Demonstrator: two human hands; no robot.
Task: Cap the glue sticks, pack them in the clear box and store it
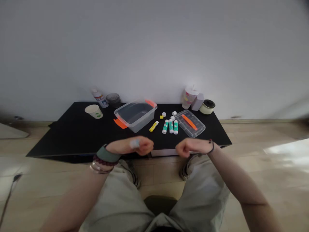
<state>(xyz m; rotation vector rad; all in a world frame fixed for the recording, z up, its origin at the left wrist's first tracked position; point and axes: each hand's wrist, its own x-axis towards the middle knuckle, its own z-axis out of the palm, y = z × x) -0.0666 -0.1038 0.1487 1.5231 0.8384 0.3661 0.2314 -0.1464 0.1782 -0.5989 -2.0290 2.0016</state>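
My left hand [143, 146] is closed in a fist at the front edge of the black table [65, 135], a pale patch near the thumb. Level with it on the right, my right hand [184, 147] is also a fist; nothing shows in either. Just beyond them lie a yellow glue stick [154, 126] and three green glue sticks, among them a left one [165, 127], all uncapped. A yellow cap [161, 117] and white caps [174, 113] are loose behind them. A clear plastic box [145, 120] stands open on the left. Its lid [199, 124], with an orange handle [189, 122], lies flat on the right.
Left of the box are a paper cup [93, 111], a spray can [100, 98] and a dark glass [113, 100]. At the back right stand a tumbler with a straw [189, 97], a lilac box [198, 102] and a cream pot [207, 108]. Behind is a wall [154, 51].
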